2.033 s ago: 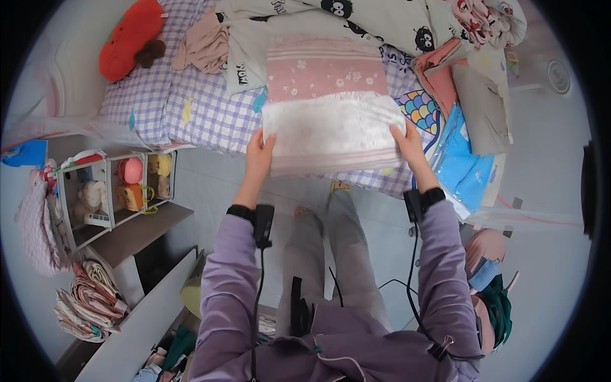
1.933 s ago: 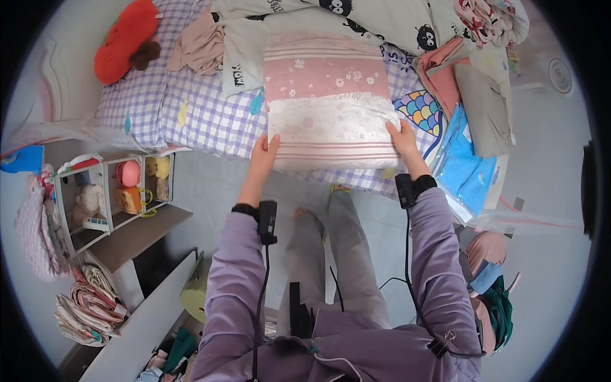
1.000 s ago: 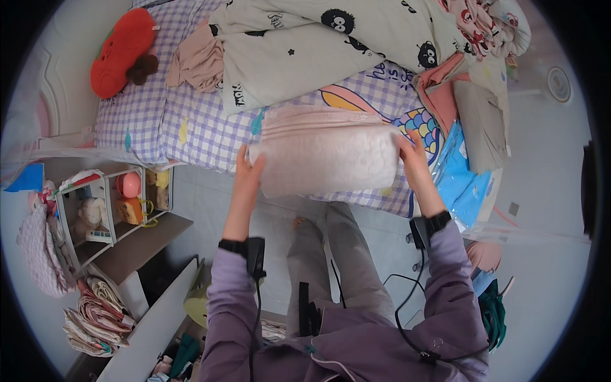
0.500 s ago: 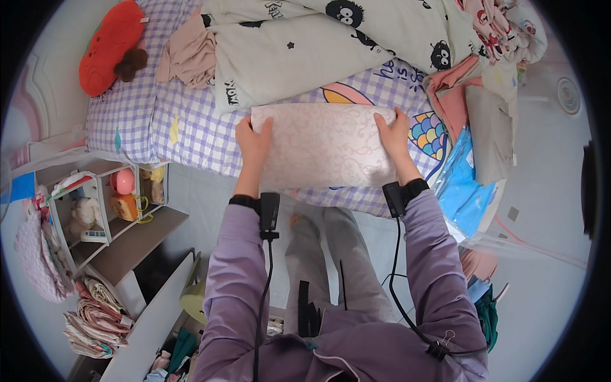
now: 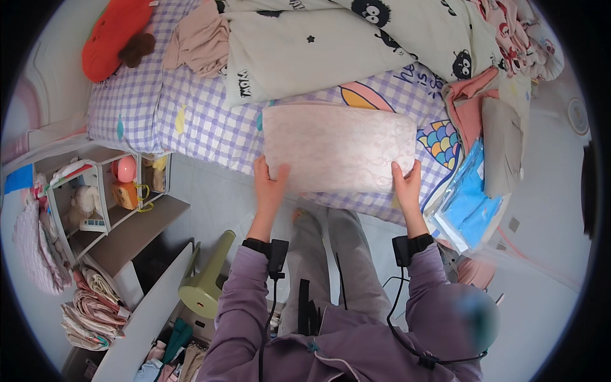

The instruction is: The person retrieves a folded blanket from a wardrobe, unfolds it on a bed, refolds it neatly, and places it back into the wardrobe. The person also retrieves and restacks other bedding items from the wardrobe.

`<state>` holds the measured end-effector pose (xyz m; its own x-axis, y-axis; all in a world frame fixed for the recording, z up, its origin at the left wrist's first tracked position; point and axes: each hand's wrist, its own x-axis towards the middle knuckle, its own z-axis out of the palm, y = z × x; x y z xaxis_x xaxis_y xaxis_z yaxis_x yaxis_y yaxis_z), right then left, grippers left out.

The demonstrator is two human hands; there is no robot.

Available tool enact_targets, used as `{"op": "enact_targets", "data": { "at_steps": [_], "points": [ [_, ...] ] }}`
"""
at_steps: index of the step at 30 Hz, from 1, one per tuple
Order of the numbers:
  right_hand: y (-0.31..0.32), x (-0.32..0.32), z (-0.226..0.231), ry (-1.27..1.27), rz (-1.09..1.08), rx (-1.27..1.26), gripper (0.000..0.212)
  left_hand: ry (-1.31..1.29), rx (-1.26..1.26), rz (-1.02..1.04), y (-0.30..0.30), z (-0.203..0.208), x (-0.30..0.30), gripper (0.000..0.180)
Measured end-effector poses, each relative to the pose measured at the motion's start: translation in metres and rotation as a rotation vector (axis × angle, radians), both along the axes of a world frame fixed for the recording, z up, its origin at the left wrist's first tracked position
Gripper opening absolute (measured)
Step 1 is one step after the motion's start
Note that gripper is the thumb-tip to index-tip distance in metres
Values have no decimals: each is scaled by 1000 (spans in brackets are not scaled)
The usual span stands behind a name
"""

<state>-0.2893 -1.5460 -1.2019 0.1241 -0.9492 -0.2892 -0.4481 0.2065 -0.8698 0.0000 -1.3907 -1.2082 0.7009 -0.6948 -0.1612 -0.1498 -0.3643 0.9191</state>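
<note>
A folded pale pink cloth (image 5: 337, 146) with a faint swirling pattern lies flat as a wide rectangle over the front of the bed. My left hand (image 5: 271, 181) grips its near left corner, thumb on top and slightly blurred, the other fingers partly hidden at the edge. At the near right corner, my right hand (image 5: 407, 181) pinches the cloth between thumb and fingers. Beneath it is the purple-and-white checked sheet (image 5: 210, 137). Behind it lies a cream blanket (image 5: 305, 57) printed with black cartoon figures.
To the right are a blue plastic-wrapped package (image 5: 471, 197), a rolled grey cloth (image 5: 501, 146) and a coral cloth (image 5: 470, 102). A red plush toy (image 5: 111, 41) rests at the far left. Below it stand a toy shelf (image 5: 105, 191) and a green stool (image 5: 207, 280).
Both hands have slid from the cloth's side edges down to its near corners, toward me. The cloth has shifted slightly right in view, along with the whole scene.
</note>
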Motion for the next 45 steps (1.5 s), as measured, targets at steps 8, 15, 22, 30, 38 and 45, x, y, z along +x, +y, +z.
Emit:
{"op": "enact_targets", "data": {
  "at_steps": [8, 15, 22, 30, 38, 45],
  "points": [
    [-53, 18, 2, -88, 46, 26, 55, -154, -15, -160, -44, -21, 50, 54],
    [-74, 26, 25, -212, -39, 295, 48, 377, -104, -195, -57, 7, 59, 60],
    [36, -62, 89, -214, 262, 208, 51, 299, -17, -311, 80, 87, 0, 69],
    [177, -130, 44, 55, 232, 322, 35, 126, 200, -379, 199, 41, -53, 49],
    [195, -133, 0, 60, -39, 605, 32, 415, 397, -55, 217, -20, -84, 35],
    [187, -122, 16, -96, -157, 694, 31, 606, 465, 35, 203, -3, -71, 35]
  ]
}}
